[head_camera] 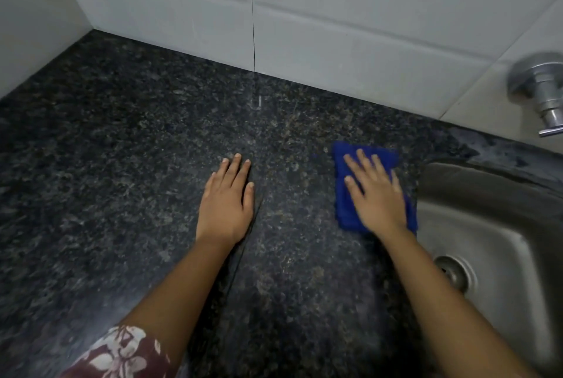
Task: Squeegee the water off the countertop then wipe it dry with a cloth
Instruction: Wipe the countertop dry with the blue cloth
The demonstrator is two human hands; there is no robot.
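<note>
A dark speckled granite countertop (pixel 122 164) fills most of the view. A folded blue cloth (pixel 345 213) lies flat on it, just left of the sink. My right hand (pixel 376 194) presses flat on top of the cloth with fingers spread, covering its middle. My left hand (pixel 227 200) rests palm down on the bare counter to the left of the cloth, fingers together, holding nothing. No squeegee is in view.
A steel sink (pixel 493 225) with its drain (pixel 452 272) sits at the right edge. A chrome tap (pixel 542 91) juts from the white tiled wall (pixel 335 27) above it. Walls close the counter at the back and left.
</note>
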